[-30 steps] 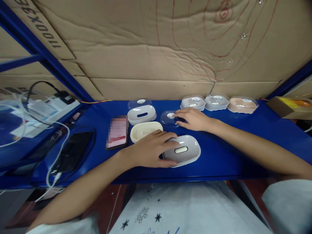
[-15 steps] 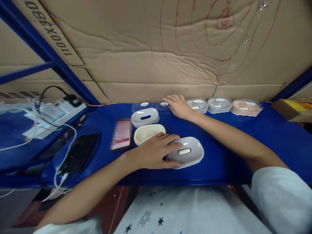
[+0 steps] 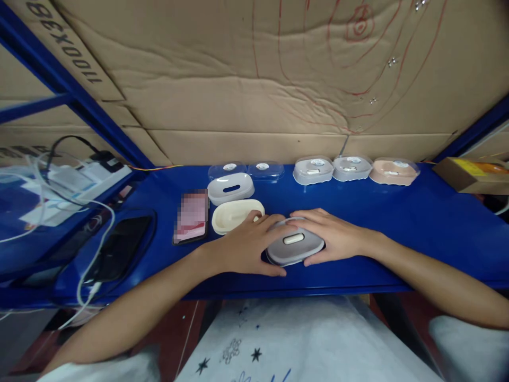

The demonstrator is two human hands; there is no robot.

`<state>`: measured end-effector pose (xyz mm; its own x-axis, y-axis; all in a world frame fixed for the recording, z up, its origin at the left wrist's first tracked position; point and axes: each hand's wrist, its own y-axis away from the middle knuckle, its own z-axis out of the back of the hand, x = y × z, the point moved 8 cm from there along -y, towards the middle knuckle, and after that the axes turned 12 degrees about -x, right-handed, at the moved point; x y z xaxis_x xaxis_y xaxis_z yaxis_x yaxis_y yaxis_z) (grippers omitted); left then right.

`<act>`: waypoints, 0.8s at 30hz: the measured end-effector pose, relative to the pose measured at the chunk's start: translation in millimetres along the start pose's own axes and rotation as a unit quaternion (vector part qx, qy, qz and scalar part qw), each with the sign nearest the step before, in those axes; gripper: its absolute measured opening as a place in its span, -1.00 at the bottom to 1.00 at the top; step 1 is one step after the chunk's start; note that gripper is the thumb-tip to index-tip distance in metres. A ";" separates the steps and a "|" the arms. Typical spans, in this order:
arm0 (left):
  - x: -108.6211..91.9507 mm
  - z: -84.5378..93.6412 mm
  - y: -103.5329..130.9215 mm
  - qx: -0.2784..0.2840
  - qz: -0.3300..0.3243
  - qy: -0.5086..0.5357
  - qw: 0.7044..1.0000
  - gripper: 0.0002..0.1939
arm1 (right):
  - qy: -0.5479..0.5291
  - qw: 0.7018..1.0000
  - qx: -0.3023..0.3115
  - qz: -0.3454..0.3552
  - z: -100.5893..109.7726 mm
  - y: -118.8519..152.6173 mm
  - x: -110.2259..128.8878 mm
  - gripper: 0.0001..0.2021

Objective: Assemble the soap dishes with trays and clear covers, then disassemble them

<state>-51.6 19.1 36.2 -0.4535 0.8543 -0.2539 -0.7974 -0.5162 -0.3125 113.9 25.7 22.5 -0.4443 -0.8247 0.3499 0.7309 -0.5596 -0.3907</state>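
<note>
Near the front edge of the table lies a grey oval plastic case [image 3: 278,246] with a white bar in a slot in its top. My left hand [image 3: 248,244] is closed on its left end, thumb at the near side and fingers over the top. From the right, my right hand [image 3: 332,233] grips the other end, fingers on the far side and thumb on the near side. Whether a clear cover sits over this case I cannot tell. Just beyond my left hand is a cream oval tray [image 3: 222,218], partly hidden by my fingers. Behind it stands a white oval shell [image 3: 220,192] with a slot.
Two clear lids [image 3: 262,168] lie along the back, left of two grey covered cases [image 3: 313,172] and a pink covered case [image 3: 392,172]. A phone [image 3: 191,220] is left of the tray. Cables and a power strip [image 3: 99,172] crowd the left; a cardboard box [image 3: 465,178] stands right.
My right hand has come from the back row to the right end of the grey case and now grips it. My left hand stays on the case's left end. The view has shifted slightly.
</note>
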 end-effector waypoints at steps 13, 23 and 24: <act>-2.7 0.7 0.4 -0.025 0.054 0.095 0.994 -0.04 | -0.085 0.995 -0.046 0.029 11.5 -4.5 -3.9 -0.34; -6.9 0.3 -0.2 -0.026 0.070 0.133 0.988 -0.01 | -0.086 0.995 -0.051 0.028 17.8 -5.7 2.1 -0.37; -6.8 0.2 -0.4 -0.026 0.074 0.133 0.988 0.00 | -0.081 0.995 -0.053 0.030 18.1 -5.8 2.6 -0.36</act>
<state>-48.3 13.6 38.2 -0.4377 0.7271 -0.5290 -0.7054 -0.6425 -0.2994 117.9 28.3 41.1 -0.3059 -0.8375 0.4528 0.6903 -0.5227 -0.5003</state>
